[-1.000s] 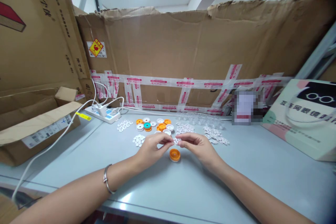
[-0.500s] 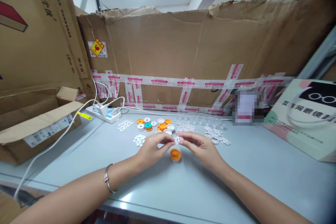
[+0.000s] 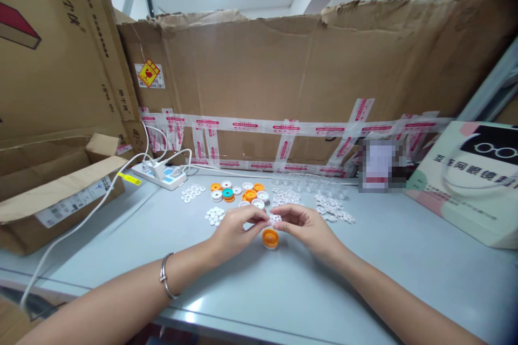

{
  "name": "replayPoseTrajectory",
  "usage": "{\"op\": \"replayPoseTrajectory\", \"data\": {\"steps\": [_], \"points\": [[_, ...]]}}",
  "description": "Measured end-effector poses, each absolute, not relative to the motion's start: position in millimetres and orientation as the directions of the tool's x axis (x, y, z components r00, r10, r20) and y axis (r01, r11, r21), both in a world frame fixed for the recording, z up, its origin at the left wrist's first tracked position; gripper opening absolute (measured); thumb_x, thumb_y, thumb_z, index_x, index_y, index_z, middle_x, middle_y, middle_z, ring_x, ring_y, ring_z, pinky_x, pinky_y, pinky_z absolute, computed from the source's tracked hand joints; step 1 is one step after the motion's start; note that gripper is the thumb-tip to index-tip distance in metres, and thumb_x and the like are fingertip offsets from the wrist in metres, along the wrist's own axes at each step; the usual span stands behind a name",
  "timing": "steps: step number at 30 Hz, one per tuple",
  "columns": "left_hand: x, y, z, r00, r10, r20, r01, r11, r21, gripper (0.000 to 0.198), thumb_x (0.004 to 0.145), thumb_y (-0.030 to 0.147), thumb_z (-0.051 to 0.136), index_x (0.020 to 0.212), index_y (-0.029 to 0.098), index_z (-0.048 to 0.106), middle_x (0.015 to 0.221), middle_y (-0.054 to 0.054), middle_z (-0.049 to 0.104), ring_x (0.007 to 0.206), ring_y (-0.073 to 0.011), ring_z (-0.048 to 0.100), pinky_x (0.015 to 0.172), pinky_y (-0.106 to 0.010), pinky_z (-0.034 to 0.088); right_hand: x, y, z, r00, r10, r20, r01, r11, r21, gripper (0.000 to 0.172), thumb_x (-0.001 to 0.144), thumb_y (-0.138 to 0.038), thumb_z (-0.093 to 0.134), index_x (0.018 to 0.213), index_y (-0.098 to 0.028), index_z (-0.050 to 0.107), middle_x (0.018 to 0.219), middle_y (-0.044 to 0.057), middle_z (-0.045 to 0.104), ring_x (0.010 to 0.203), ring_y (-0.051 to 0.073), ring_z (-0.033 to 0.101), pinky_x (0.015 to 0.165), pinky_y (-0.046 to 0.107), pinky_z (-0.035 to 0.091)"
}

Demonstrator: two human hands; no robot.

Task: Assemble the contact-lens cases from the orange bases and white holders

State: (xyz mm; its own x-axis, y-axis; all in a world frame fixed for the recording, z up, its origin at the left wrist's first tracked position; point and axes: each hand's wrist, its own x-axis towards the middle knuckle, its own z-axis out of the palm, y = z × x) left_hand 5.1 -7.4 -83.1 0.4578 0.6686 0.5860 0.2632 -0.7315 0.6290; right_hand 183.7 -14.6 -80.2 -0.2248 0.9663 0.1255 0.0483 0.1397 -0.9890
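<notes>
Between the fingertips of both hands is a small white openwork plastic piece [image 3: 275,219]. My left hand [image 3: 238,227] pinches it from the left, thumb and forefinger together. From the right, the thumb and fingers of my right hand [image 3: 309,226] close on its other edge. Just below them an orange round cup-like part [image 3: 270,238] with a white base sits on the table. Behind my hands lies a cluster of orange, white and teal round parts [image 3: 250,194]. White flat openwork pieces [image 3: 332,208] are heaped beyond my right hand.
Small white discs [image 3: 215,216] and white rings [image 3: 192,192] lie at the left. Clear plastic pieces [image 3: 319,185] line the back. A power strip [image 3: 161,173] with cables, an open carton [image 3: 60,188] and a printed box [image 3: 469,183] stand around the grey table [image 3: 259,291].
The white piece has turned slightly between my fingertips, and my right fingers have shifted a little on it. The orange part stays where it was.
</notes>
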Motion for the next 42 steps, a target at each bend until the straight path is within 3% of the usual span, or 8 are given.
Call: {"op": "replayPoseTrajectory", "data": {"steps": [13,17,25,28,34,38,42], "points": [[6.2,-6.9,-84.9,0.498,0.688,0.528,0.295,-0.707,0.643,0.01,0.08,0.018,0.053,0.082,0.014,0.062,0.075,-0.003,0.066,0.068,-0.0121,0.061,0.064,-0.022,0.05,182.8,-16.1,-79.8,-0.167,0.979,0.117,0.01,0.12,-0.993,0.032,0.051,-0.029,0.078,0.065,-0.02,0.052,0.068,-0.003,0.059,0.066,0.014,0.058,0.065,0.028,0.046],[5.8,-6.5,-83.7,0.476,0.695,0.539,0.287,-0.702,0.651,0.01,0.08,0.019,0.052,0.082,0.014,0.061,0.078,-0.004,0.066,0.07,-0.0127,0.061,0.064,-0.023,0.05,180.9,-15.0,-81.3,-0.15,0.981,0.123,-0.02,0.122,-0.992,0.031,0.051,-0.032,0.078,0.068,-0.02,0.055,0.068,-0.003,0.06,0.069,0.014,0.058,0.067,0.028,0.046],[5.9,-6.9,-83.6,0.478,0.685,0.55,0.314,-0.718,0.621,0.007,0.079,0.017,0.053,0.079,0.014,0.059,0.074,-0.003,0.064,0.067,-0.0116,0.059,0.063,-0.022,0.048,181.6,-10.8,-87.7,-0.158,0.987,0.005,-0.197,-0.027,-0.98,0.031,0.054,-0.03,0.078,0.078,-0.019,0.062,0.076,0.0,0.066,0.076,0.015,0.06,0.075,0.029,0.045],[5.0,-6.6,-84.1,0.512,0.697,0.502,0.349,-0.703,0.619,0.008,0.079,0.02,0.055,0.084,0.015,0.058,0.08,-0.004,0.063,0.074,-0.0135,0.059,0.068,-0.025,0.048,183.3,-8.9,-88.5,-0.126,0.992,0.022,-0.161,0.001,-0.987,0.029,0.055,-0.03,0.077,0.077,-0.02,0.062,0.076,0.0,0.065,0.076,0.014,0.059,0.075,0.028,0.045],[2.8,-4.4,-86.6,0.578,0.73,0.365,0.46,-0.661,0.593,0.036,0.068,0.037,0.067,0.094,0.016,0.053,0.092,-0.006,0.059,0.083,-0.0187,0.055,0.072,-0.03,0.044,189.3,-6.7,-86.5,-0.085,0.992,0.094,-0.006,0.094,-0.996,0.031,0.056,-0.034,0.075,0.078,-0.02,0.06,0.08,0.0,0.063,0.078,0.015,0.058,0.076,0.029,0.045],[3.8,-4.7,-90.5,0.632,0.706,0.318,0.484,-0.681,0.55,0.032,0.063,0.036,0.071,0.083,0.016,0.055,0.085,-0.004,0.058,0.079,-0.018,0.053,0.069,-0.028,0.041,188.2,-8.9,-87.1,-0.214,0.972,0.098,0.062,0.114,-0.992,0.031,0.058,-0.037,0.073,0.079,-0.019,0.059,0.079,0.0,0.062,0.076,0.015,0.059,0.074,0.029,0.046],[6.1,-4.1,-92.9,0.631,0.719,0.291,0.503,-0.665,0.553,0.026,0.067,0.035,0.067,0.077,0.015,0.053,0.076,-0.001,0.055,0.071,-0.0147,0.05,0.061,-0.023,0.037,185.7,-9.9,-88.8,-0.319,0.942,0.102,0.106,0.142,-0.984,0.028,0.062,-0.036,0.07,0.078,-0.019,0.056,0.076,-0.001,0.06,0.071,0.013,0.059,0.07,0.028,0.047]]}}
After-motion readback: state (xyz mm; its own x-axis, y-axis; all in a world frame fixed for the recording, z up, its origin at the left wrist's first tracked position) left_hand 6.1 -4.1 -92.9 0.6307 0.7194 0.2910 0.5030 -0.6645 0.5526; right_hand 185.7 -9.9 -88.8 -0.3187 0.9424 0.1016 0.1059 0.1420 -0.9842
